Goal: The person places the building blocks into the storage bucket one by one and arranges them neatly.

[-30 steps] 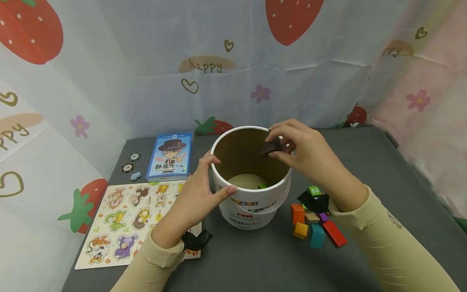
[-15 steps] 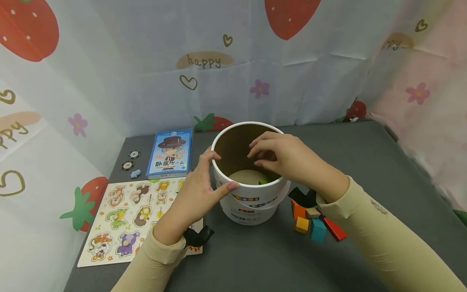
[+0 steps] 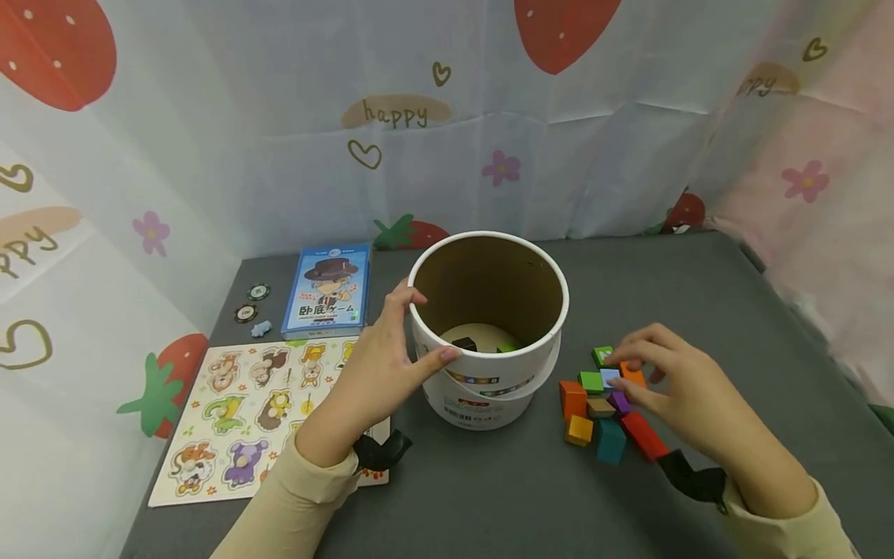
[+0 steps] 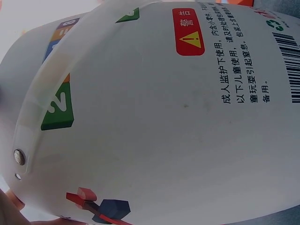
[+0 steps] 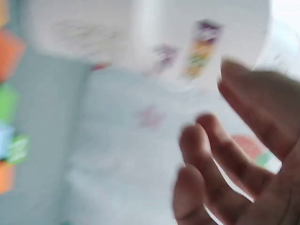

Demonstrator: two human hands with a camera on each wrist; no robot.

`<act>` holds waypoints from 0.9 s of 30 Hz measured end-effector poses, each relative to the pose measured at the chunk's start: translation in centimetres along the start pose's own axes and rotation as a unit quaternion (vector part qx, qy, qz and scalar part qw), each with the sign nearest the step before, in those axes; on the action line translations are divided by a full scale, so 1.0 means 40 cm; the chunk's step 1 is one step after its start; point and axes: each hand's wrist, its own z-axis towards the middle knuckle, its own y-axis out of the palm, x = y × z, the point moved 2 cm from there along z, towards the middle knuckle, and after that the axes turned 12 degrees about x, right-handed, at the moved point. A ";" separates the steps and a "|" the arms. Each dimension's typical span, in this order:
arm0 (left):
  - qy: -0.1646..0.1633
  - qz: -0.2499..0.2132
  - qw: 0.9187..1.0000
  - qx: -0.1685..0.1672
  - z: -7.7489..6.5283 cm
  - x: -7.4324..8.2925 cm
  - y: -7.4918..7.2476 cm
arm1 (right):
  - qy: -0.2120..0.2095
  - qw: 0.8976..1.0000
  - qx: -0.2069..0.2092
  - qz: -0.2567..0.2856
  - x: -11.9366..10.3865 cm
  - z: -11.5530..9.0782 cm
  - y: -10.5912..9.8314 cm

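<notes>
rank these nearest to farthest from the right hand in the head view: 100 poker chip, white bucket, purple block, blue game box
1. Purple block: beside the right hand
2. White bucket: left of the block
3. Blue game box: left of the bucket
4. 100 poker chip: far left

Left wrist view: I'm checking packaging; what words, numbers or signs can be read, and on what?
"警告" and warning triangle: red label on the bucket.
"成人监护下使用", "以下儿童使用", "童玩耍引起窒息", "备用": bucket's print.
"2": green block printed beside the handle.
Recycling sign, barcode: bucket.
Too small or blurred: coloured strip, red logo, other print.
</notes>
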 end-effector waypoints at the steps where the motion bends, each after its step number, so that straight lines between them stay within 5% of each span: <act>1: 0.000 0.000 1.000 -0.001 0.000 0.001 0.000 | 0.015 0.999 -0.026 -0.012 0.021 -0.030 0.007; 6: -0.004 0.004 1.000 -0.002 0.000 0.005 0.001 | 0.104 0.982 -0.151 -0.053 0.114 -0.168 0.059; 9: -0.006 0.002 1.000 -0.004 0.000 0.005 0.001 | 0.146 0.969 -0.190 -0.063 0.148 -0.222 0.092; 21: -0.008 -0.008 1.000 -0.007 0.001 0.001 0.000 | 0.190 0.969 -0.153 -0.047 0.153 -0.241 0.144; 27: -0.010 -0.006 1.000 -0.006 0.000 0.000 0.001 | 0.262 0.947 -0.184 0.017 0.161 -0.245 0.125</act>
